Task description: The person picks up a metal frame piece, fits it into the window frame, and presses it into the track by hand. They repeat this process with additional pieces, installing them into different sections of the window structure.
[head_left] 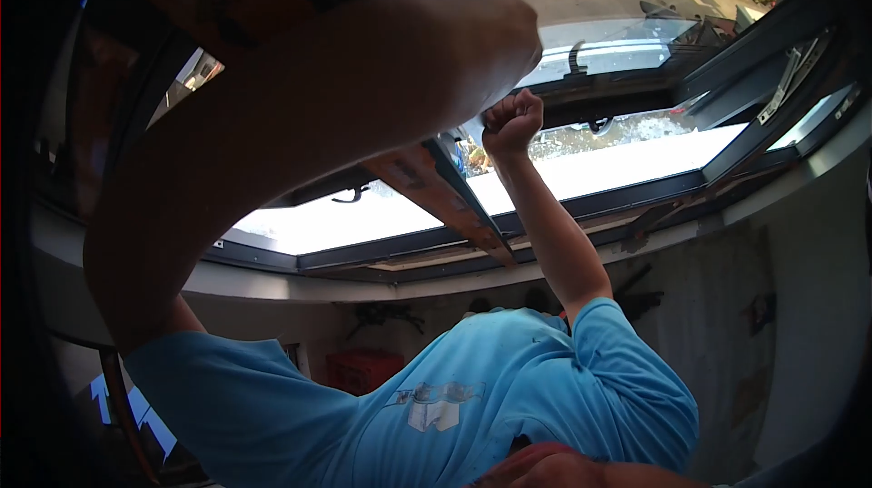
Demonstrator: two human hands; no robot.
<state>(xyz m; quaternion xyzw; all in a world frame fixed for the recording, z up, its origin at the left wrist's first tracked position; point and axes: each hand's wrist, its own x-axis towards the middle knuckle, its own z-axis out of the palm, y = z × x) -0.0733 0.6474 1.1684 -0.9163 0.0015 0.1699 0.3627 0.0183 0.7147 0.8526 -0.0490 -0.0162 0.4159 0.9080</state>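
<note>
My left hand (486, 29) is raised high before the window, at the end of an arm that crosses much of the view. It looks closed, knuckles outward; its fingertips and anything in them are hidden. Just below it, my right hand (515, 120) is curled into a fist, and I cannot make out what it grips, if anything. Both hands are near the upper part of an upright wooden board (436, 193) with worn orange-brown patches, which stands between two dark window frames (627, 202). Part of this board is hidden behind my left arm.
An outward-tilted window sash (618, 48) has a curved handle (577, 59) and a metal stay arm (788, 84) at its right. Another handle (351, 195) is at the left pane. A pale sill (363, 290) runs below. Behind are a red crate (363, 368) and a wall (808, 306).
</note>
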